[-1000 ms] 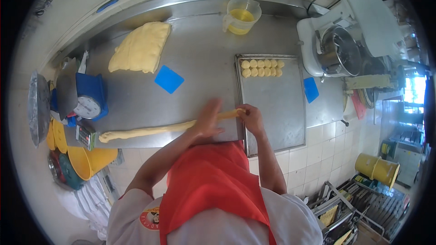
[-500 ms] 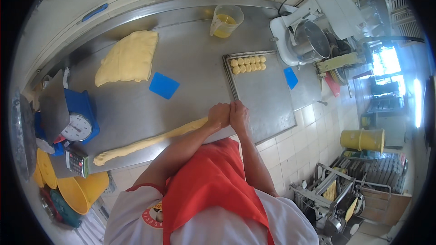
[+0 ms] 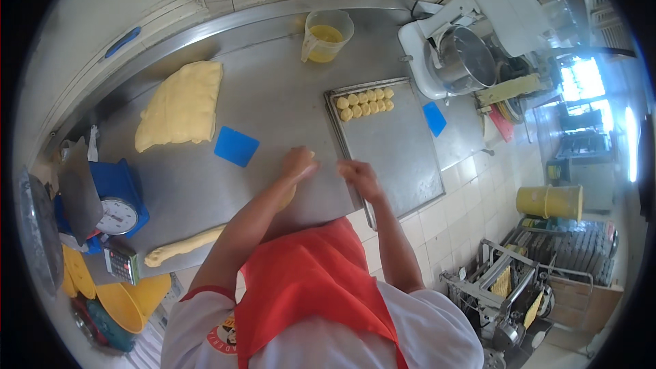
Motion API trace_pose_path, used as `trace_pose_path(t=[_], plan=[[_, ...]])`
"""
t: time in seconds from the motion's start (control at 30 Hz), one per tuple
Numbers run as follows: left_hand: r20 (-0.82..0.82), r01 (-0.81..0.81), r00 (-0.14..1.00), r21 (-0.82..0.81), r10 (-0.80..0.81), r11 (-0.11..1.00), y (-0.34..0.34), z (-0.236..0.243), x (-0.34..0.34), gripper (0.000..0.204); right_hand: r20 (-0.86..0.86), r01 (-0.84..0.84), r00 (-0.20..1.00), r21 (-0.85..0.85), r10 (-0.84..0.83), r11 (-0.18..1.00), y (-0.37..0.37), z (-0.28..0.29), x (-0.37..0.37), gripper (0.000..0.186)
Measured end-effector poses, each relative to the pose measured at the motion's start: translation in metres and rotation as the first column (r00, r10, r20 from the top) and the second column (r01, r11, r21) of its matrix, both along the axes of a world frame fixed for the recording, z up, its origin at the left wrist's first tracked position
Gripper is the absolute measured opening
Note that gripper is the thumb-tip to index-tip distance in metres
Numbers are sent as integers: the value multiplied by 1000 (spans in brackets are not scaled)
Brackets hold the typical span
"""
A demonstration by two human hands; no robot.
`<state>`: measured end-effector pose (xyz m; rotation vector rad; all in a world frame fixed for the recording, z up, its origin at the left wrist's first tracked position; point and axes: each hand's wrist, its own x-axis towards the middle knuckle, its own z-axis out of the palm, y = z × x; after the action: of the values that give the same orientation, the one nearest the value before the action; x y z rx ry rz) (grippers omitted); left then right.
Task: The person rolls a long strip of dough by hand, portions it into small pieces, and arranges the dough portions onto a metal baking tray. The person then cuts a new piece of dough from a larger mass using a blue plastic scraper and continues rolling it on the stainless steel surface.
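My left hand (image 3: 299, 165) is closed round the end of a long yellow dough rope (image 3: 188, 244). A bit of dough pokes out at its fingers, and my forearm covers part of the rope's length. Just to the right, my right hand (image 3: 361, 178) hovers by the left rim of a metal baking tray (image 3: 403, 157), fingers pinched together. Whatever they hold is too small to make out. Two rows of small dough balls (image 3: 365, 103) sit at the tray's far end. A large slab of dough (image 3: 181, 106) lies at the far left, near a blue dough scraper (image 3: 236, 146).
A blue dial scale (image 3: 119, 212) and a calculator (image 3: 121, 264) are at the left. A jug of yellow liquid (image 3: 326, 35) stands at the back. A stand mixer (image 3: 471, 55) is at the back right, with a second blue scraper (image 3: 434, 118) beside the tray.
My hands, together at the rope's end before, have come apart. The left moved left with the dough rope, the right slightly down and right. The view has shifted a little.
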<state>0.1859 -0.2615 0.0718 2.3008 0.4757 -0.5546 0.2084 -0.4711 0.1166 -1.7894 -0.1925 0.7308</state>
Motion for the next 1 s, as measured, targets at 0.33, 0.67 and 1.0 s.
trace_pose_path(t=[0.33,0.67,1.0], plan=[[44,-32,998,-96,36,995,-36,-2,-17,39,589,433,791,-353,-162,830,26,-71,99,27],[421,10,904,-187,71,982,-34,-12,-49,75,42,1,999,-61,1,998,25,-33,3,31],[40,254,967,-32,-252,967,-34,20,-70,22,391,192,920,-394,-25,899,61,-6,-68,31]])
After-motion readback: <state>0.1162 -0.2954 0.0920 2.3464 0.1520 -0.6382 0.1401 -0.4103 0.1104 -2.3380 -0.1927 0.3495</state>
